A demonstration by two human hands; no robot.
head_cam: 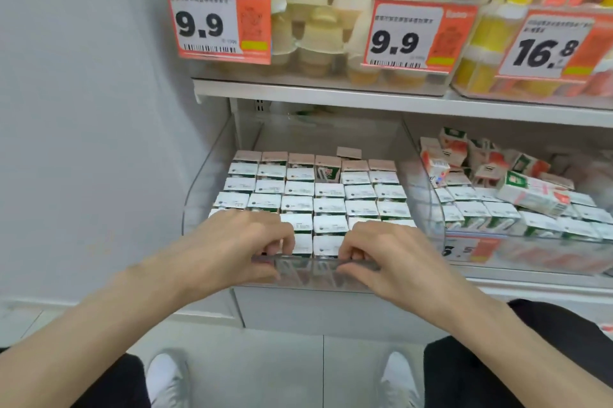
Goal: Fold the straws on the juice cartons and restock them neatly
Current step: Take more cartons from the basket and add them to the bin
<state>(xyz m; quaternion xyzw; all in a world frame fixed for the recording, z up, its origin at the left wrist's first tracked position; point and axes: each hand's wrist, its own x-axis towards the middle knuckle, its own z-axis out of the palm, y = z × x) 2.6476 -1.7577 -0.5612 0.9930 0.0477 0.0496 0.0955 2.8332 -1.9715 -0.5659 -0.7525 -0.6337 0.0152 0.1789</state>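
Head view: I see left hand [242, 241] and right hand [384, 251] both curled over front lip of clear plastic bin [308, 266]. Boxy juice cartons [330, 205] stand upright inside, flat white tops up, tight straight rows, long axis vertical

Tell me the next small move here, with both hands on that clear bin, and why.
Probably push the clear bin straight back onto the shelf: the left hand and right hand both grip its front rim, and the juice cartons inside already stand in tight rows. One rear carton looks turned.
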